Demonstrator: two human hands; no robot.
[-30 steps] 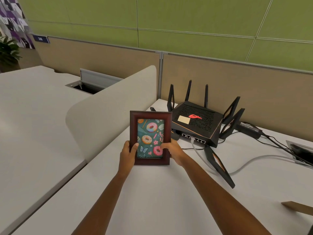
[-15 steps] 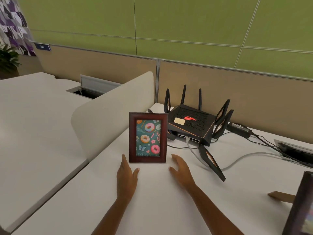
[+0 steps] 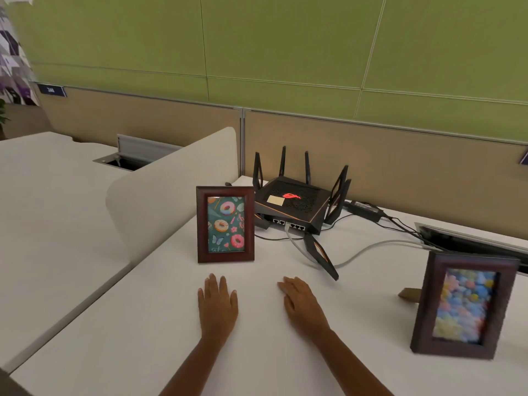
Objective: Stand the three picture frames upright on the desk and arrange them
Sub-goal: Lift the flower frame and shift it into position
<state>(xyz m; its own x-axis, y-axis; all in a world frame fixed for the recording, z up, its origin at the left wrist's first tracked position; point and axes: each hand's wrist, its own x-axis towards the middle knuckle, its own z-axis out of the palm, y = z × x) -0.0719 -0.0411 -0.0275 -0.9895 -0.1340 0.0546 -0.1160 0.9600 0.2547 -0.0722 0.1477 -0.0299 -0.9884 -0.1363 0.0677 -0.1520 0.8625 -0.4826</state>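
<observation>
A dark red wooden frame with a doughnut picture (image 3: 225,224) stands upright on the white desk (image 3: 171,324), left of centre. A second dark frame with a pastel picture (image 3: 463,305) stands upright at the right, its prop (image 3: 409,294) showing behind it. No third frame is in view. My left hand (image 3: 218,305) and my right hand (image 3: 303,304) lie flat on the desk just in front of the doughnut frame, fingers apart, touching neither frame.
A black router (image 3: 294,207) with several antennas sits behind the doughnut frame, with cables (image 3: 368,247) trailing right to a cable tray (image 3: 468,238). A curved white divider (image 3: 168,192) runs along the desk's left side. A beige partition backs the desk.
Both hands let go of the doughnut frame, which now stands on its own, and drew back onto the desk. The view shifted right, bringing the second frame into sight.
</observation>
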